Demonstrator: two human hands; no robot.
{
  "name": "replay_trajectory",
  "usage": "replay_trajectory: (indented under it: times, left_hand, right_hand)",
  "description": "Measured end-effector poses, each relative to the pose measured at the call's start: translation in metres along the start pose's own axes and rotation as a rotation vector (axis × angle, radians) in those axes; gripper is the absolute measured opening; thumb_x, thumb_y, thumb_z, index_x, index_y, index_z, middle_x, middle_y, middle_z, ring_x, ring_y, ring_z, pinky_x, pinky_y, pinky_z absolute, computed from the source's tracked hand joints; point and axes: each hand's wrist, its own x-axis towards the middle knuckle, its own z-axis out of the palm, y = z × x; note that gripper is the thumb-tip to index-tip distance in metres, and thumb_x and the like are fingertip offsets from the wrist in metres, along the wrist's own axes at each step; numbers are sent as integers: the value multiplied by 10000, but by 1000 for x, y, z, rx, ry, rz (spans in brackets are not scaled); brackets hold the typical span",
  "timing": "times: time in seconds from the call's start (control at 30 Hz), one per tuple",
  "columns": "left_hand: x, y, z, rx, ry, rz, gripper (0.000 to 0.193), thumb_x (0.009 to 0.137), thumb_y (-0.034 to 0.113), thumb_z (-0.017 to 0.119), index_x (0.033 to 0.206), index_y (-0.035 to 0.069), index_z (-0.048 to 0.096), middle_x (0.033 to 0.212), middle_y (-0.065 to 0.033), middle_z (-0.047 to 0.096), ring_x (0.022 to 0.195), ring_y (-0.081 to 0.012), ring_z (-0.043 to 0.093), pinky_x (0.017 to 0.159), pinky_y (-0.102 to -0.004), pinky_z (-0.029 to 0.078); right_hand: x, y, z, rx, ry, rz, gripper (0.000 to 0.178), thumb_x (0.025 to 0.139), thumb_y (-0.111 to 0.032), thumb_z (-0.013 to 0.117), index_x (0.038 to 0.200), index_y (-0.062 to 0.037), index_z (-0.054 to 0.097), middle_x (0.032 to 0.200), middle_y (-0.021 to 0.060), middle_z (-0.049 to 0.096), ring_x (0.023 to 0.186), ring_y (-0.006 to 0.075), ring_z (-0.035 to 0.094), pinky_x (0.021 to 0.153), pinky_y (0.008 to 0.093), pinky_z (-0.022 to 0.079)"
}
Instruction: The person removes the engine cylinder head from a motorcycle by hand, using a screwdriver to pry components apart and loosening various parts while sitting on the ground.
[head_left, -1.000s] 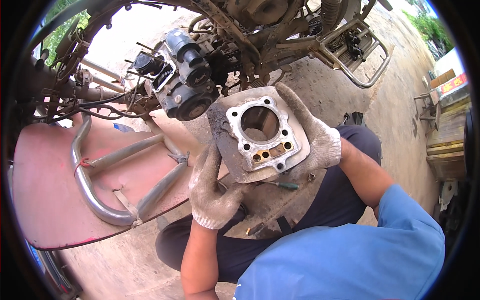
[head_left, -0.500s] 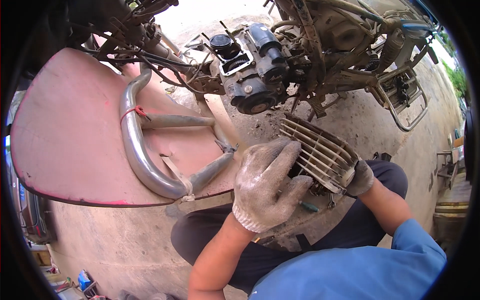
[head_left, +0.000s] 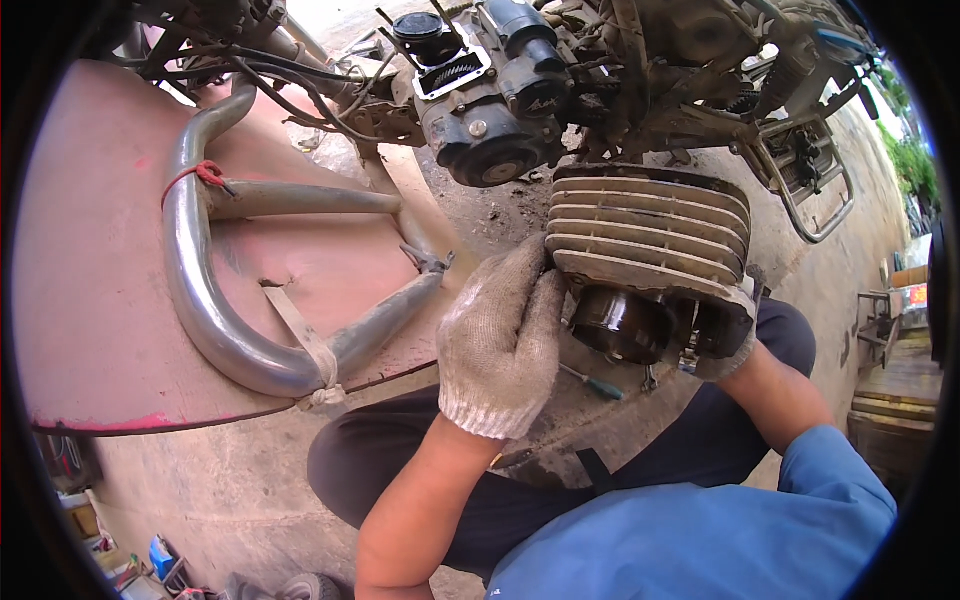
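Observation:
A finned engine cylinder (head_left: 650, 232) is held up between my two gloved hands, its cooling fins facing me and its dark round sleeve (head_left: 622, 325) pointing down. My left hand (head_left: 505, 340), in a grubby knitted glove, grips the cylinder's left side with fingers and thumb. Under the right end, my right hand (head_left: 733, 362) is wrapped round it; most of those fingers are hidden behind the part. Beyond the cylinder sits the engine (head_left: 500, 125), its crankcase opening bared, with a piston (head_left: 425, 38) standing above it between studs.
A pink panel (head_left: 110, 260) with a bent chrome tube guard (head_left: 195, 290) lies to the left. The motorcycle frame (head_left: 660, 90) spans the top. A green-handled screwdriver (head_left: 604, 388) and a wrench (head_left: 650, 378) lie on the floor by my legs. Wooden planks (head_left: 900, 385) stand far right.
Both hands have turned the cylinder from a slant to nearly level, so its sleeve now shows below the fins. My left fingers have closed onto its side. The view has shifted slightly.

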Motion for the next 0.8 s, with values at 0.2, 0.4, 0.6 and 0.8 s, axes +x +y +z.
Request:
replay_trajectory:
  times: [0.2,0.4,0.6,0.8]
  left_hand:
    - [-2,-16,8,16,9,-175,284,1023,86,665,1255,-72,705,1076,-111,764,932,-126,697,833,-275,574]
    - [-4,-13,13,-50,30,-291,282,1017,94,680,1237,-80,711,1062,-119,771,914,-126,698,815,-279,573]
    - [-4,-11,17,-37,29,-332,290,1008,117,699,1223,-78,719,1061,-122,775,891,-123,697,792,-274,572]
    - [-3,-17,17,52,31,-270,286,997,126,711,1197,-78,731,1054,-125,780,901,-127,699,810,-278,570]
  right_hand:
    - [-12,5,15,1365,27,417,912,837,-578,714,1581,-141,415,1586,113,477,1437,315,482,1164,548,433]
    - [-14,-1,15,1535,-64,419,1193,743,-912,624,1658,-215,306,1680,109,358,1511,374,393,1144,674,423]
    - [-6,-7,12,1616,-145,418,1143,771,-891,619,1654,-235,309,1650,137,396,1378,516,510,902,773,535]
    - [-8,-3,14,1606,-140,443,1137,782,-905,585,1657,-238,298,1624,165,423,1336,564,528,856,793,540]
